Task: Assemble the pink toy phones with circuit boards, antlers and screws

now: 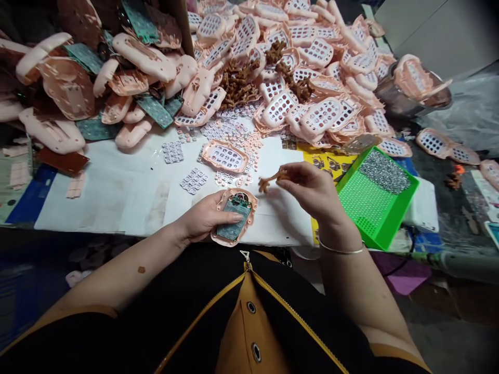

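Note:
My left hand [206, 215] grips a pink plastic toy phone shell [252, 200] near the table's front edge. A green circuit board [234, 221] lies inside that shell, with my thumb across it and thin wires at its top. To the right, my right hand [310, 187] pinches a small brown plastic figure [268, 180] in the air, apart from the shell. Just beyond my hands, another pink shell [225, 156] with a white button grid rests on the table. Beside it are light keypad pieces [194, 180] and small loose pink buttons [253, 145].
Pink shells with button grids [319, 117] are heaped at the back, with brown figures [239, 85] among them. More shell halves [144, 57] and circuit boards [156, 109] pile up at left. A green basket [360, 208] holding small metal screws [384, 171] stands at right.

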Available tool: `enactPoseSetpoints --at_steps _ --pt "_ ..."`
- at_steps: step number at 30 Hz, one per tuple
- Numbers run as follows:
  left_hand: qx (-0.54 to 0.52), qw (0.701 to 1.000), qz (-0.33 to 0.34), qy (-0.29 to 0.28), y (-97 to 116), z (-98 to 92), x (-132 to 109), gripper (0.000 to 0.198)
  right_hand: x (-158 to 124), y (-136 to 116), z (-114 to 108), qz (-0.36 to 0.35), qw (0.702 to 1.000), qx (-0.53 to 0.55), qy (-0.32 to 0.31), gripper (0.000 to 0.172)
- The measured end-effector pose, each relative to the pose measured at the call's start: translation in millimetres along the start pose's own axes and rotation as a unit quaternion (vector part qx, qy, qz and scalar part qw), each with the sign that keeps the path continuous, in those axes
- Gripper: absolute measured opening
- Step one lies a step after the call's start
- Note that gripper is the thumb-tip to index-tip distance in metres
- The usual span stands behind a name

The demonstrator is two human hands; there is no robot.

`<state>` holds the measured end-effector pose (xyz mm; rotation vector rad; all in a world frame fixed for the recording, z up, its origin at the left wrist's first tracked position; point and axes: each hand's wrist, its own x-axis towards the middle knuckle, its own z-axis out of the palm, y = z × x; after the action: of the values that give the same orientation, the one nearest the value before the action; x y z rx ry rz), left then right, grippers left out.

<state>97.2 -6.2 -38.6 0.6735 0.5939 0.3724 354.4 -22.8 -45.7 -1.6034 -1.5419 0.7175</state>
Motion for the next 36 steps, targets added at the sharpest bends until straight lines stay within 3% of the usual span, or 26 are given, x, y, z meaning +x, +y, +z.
enactPoseSetpoints --at_steps 3,5,8,11,13,15,19,25,28,31,36 --pt "0.047 0.999 0.015 -0.02 4 12.5 -1 0.039 -16 -14 -1 -0.086 0.989 0.029 -0.113 0.021" --pt "0.083 0.996 0.027 -0.017 5 19.1 0 0.038 -26 -18 8 -0.093 0.986 0.083 -0.112 0.021" --pt "0.096 0.992 0.079 0.02 2 23.5 3 0.038 -41 -15 28 0.023 0.969 0.246 -0.025 0.029" --pt "0.101 0.985 0.137 0.032 -3 22.9 4 0.038 -53 -11 47 0.136 0.912 0.383 -0.055 0.029" --pt "0.108 0.983 0.145 0.021 -5 22.1 4 0.038 -56 -13 54 0.153 0.892 0.417 -0.083 0.028" --pt "0.106 0.986 0.125 0.02 -6 21.8 3 0.04 -56 -17 55 0.153 0.893 0.421 -0.038 0.031" --pt "0.095 0.994 0.05 0.036 -7 20.9 2 0.04 -50 -19 43 0.146 0.901 0.4 0.078 0.038" --pt "0.089 0.995 0.005 0.037 -12 17.6 6 0.043 -56 -16 33 0.095 0.948 0.302 0.01 0.027" --pt "0.092 0.995 0.001 0.038 -14 16.3 8 0.041 -58 -17 35 0.057 0.969 0.241 0.007 0.026" --pt "0.098 0.994 -0.008 0.044 -16 15.3 8 0.041 -59 -18 35 -0.018 0.994 0.107 0.026 0.018" --pt "0.125 0.99 -0.006 0.071 -18 15.4 8 0.046 -62 -19 37 -0.147 0.984 -0.069 0.07 0.013"
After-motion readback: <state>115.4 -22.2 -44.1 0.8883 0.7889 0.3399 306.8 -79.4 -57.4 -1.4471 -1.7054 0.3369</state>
